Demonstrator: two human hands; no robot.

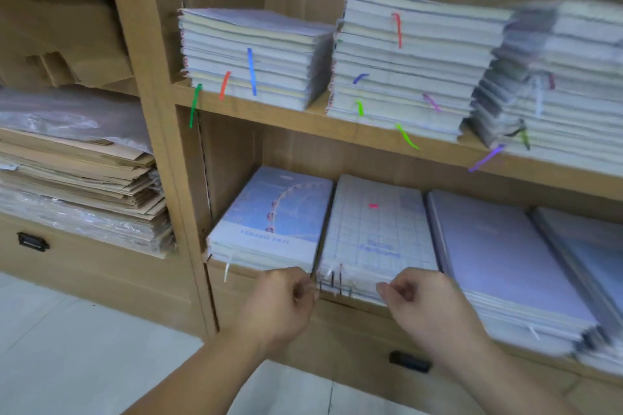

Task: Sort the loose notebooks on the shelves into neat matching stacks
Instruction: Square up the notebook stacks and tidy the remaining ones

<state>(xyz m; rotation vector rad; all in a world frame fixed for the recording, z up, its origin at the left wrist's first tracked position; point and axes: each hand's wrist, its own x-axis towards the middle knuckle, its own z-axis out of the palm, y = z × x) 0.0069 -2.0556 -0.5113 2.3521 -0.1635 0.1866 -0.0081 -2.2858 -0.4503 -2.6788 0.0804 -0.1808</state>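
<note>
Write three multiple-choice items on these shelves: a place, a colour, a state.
1. The blue ferris-wheel-cover notebook stack lies: A upper shelf; B lower shelf, leftmost; C floor.
2. The small mark on the white grid-patterned notebook stack is: A pink-red; B green; C black.
3. The left hand and right hand are: A raised high; B flat on the floor; C curled at the grid stack's front edge.
B, leftmost beside the grid stack; A, bright pink-red; C, both curl there.

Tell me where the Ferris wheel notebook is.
In the head view, the Ferris wheel notebook tops the leftmost stack on the lower shelf, left of the grid-cover notebook; the left hand is at its front right corner.
</note>
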